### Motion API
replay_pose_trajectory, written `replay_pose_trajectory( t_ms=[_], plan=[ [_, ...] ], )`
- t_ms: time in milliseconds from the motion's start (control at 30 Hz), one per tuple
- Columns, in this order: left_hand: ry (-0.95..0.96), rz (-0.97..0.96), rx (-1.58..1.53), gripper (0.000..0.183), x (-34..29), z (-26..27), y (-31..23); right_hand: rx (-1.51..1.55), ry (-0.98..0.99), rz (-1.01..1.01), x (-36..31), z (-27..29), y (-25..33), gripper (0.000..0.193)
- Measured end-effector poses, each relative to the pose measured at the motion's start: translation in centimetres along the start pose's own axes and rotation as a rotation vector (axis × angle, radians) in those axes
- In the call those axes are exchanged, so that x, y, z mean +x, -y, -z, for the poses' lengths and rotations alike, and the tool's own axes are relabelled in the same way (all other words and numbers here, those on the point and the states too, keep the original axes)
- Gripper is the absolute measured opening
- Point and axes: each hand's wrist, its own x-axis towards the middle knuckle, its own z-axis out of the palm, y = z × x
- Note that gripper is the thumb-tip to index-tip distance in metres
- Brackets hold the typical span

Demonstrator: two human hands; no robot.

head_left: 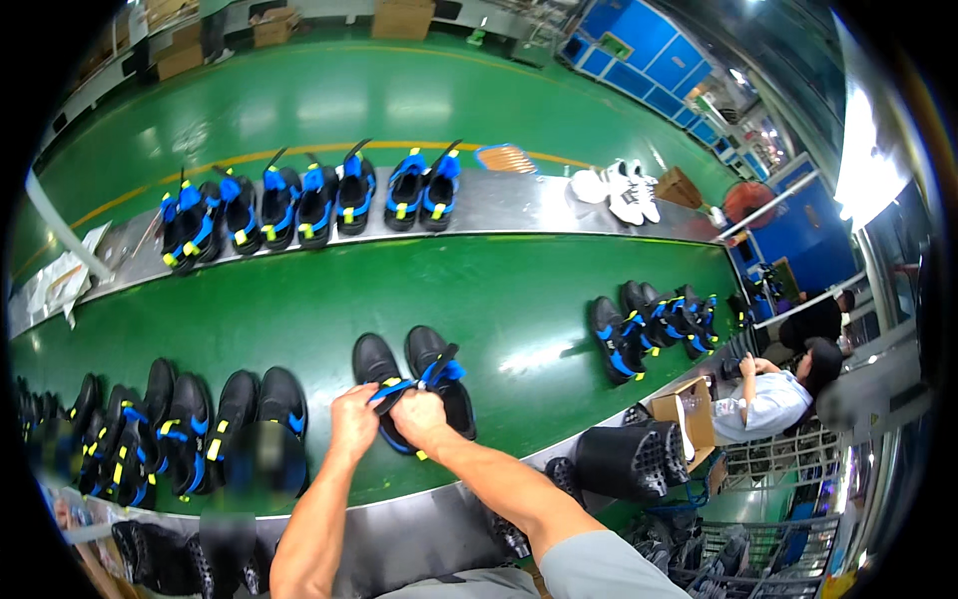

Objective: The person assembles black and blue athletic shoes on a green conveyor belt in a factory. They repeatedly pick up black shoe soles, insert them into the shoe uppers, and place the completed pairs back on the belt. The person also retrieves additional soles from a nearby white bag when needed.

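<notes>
A pair of black shoes with blue and yellow trim stands on the green belt in front of me, toes pointing away. Both my hands are at the left shoe (374, 357). My left hand (351, 424) is closed at the left side of its opening, pinching a blue-and-black strap (387, 393). Over the opening, my right hand (417, 411) is closed with the fingers curled in around the same strap; its fingertips are hidden. Beside it, the right shoe (427, 345) is untouched, its blue tongue and dark strap sticking up.
Black shoes (187, 419) line the belt (519, 299) at left; more (611, 329) stand at right. A steel ledge (529, 210) beyond bears similar shoes (354, 195) and white shoes (629, 195). Dark boot-like pieces (614, 461), an open carton (696, 404) and a co-worker (768, 404) are at right.
</notes>
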Motion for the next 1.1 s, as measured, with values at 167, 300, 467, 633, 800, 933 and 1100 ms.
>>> replay_pose_trajectory(
  t_ms=[167,300,467,633,800,933,1100],
  plan=[
    [-0.056,0.213,0.061,0.066,-2.9,3.5,-0.4,0.204,-0.159,-0.302,-2.3,9.1,-2.0,0.031],
    [-0.016,0.433,-0.082,0.089,-4.2,0.9,-2.5,0.273,-0.196,-0.473,-5.2,4.3,-8.4,0.048],
    [-0.072,0.41,0.086,0.074,-4.4,1.0,1.7,0.577,0.196,-0.313,-2.9,0.0,-3.9,0.047],
    [-0.238,0.388,0.358,0.055,-9.9,9.6,-1.9,0.539,0.304,-0.195,-2.8,3.7,2.8,0.067],
    [-0.138,0.356,0.165,0.028,-21.4,13.8,-12.9,0.332,0.261,-0.099,-2.6,12.1,1.7,0.041],
    [0.005,0.601,0.064,0.026,-32.3,11.6,-16.7,0.347,0.478,0.379,-2.1,18.9,5.7,0.039],
    [0.174,0.736,0.085,0.037,-41.5,7.3,-18.2,0.486,0.691,1.048,-5.0,26.3,14.8,0.036]
  ],
)
